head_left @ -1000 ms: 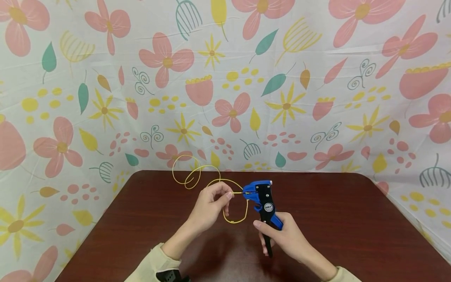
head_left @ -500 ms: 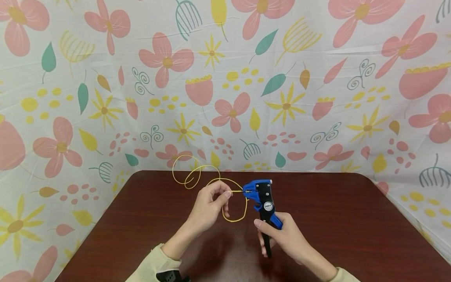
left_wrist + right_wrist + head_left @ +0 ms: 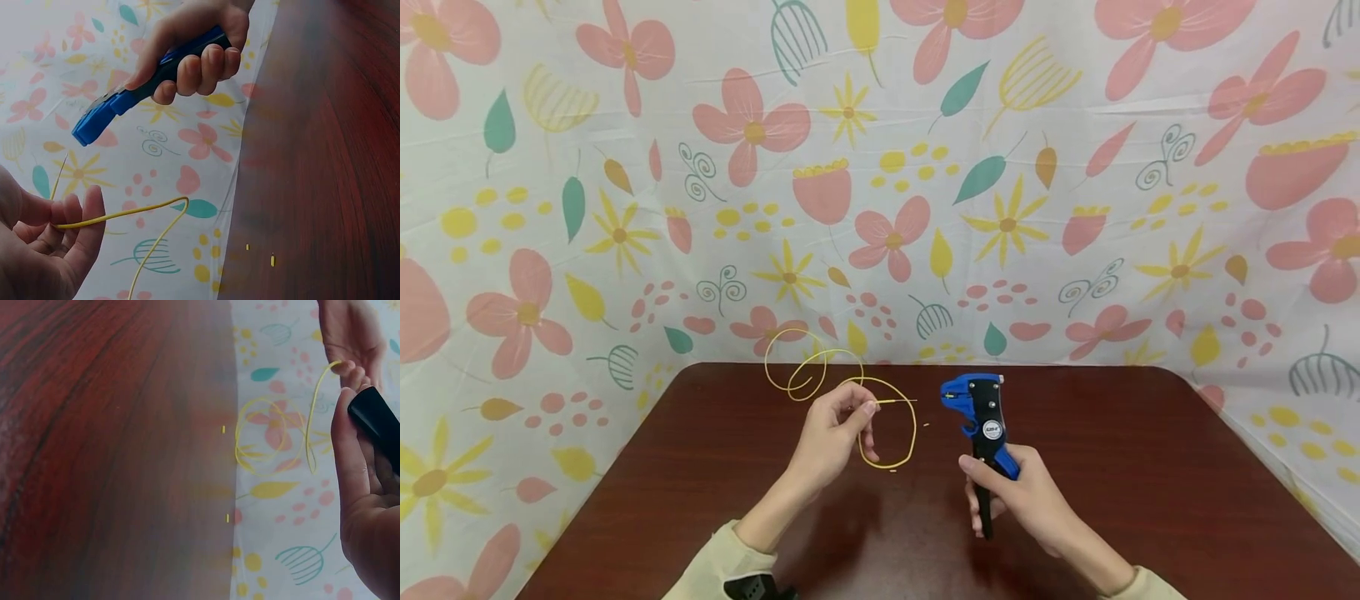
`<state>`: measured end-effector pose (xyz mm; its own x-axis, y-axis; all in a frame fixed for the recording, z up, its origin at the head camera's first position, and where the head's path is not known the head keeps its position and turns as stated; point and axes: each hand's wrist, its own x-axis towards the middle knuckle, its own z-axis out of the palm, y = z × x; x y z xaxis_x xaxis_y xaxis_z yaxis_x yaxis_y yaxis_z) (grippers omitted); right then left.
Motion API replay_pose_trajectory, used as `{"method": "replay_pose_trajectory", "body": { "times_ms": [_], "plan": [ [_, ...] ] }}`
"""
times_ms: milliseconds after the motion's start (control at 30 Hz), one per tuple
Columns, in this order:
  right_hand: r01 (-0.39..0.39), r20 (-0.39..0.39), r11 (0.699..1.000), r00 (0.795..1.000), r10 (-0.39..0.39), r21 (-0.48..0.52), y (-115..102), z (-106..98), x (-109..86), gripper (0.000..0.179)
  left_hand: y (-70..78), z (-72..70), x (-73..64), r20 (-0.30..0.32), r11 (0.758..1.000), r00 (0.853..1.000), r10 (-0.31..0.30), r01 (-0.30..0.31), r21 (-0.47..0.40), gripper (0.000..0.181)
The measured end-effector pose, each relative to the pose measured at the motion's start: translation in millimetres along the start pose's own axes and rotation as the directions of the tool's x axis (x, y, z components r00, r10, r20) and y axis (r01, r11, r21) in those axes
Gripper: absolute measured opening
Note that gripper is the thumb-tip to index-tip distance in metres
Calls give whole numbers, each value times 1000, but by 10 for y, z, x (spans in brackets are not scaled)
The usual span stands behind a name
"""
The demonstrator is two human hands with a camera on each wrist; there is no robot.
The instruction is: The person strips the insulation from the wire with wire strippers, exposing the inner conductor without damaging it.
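Note:
My left hand (image 3: pixel 833 429) pinches a thin yellow wire (image 3: pixel 889 464) between thumb and fingertips, close to one end. That end points right, and its tip (image 3: pixel 66 157) looks thin and pale, like bare conductor. The rest of the wire loops below the fingers and coils away behind the hand. In my right hand (image 3: pixel 1018 496) I grip a blue and black wire stripper (image 3: pixel 988 417) by its handles, head up and facing left. A small yellow piece shows in the stripper's mouth. A gap separates the wire's end from the tool. The right wrist view shows only a black handle end (image 3: pixel 378 419).
Two tiny yellow offcuts lie on the dark red-brown wooden table (image 3: pixel 1112 467), one offcut (image 3: pixel 927 424) between the hands and another offcut (image 3: pixel 893 471) nearer me. A flower-printed cloth (image 3: pixel 880 183) hangs behind the table's back edge.
The wire's end has come out of the stripper's mouth. My right hand and the stripper have moved right and slightly up, while my left hand has shifted a little left with the wire.

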<state>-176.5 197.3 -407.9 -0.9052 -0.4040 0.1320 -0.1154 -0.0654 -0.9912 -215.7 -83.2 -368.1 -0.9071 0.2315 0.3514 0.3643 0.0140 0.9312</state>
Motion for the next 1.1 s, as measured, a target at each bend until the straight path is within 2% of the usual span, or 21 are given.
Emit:
{"method": "replay_pose_trajectory", "body": {
  "times_ms": [600, 1100],
  "plan": [
    [-29, 0, 999, 1000, 29, -16, 43, 13, 10, 32, 5, 16, 19, -5, 1000, 1000, 1, -1, 15, 9],
    [-87, 38, 996, 995, 87, -1, 85, -75, -10, 33, -9, 62, 52, 11, 999, 1000, 20, -20, 25, 8]
  ]
}}
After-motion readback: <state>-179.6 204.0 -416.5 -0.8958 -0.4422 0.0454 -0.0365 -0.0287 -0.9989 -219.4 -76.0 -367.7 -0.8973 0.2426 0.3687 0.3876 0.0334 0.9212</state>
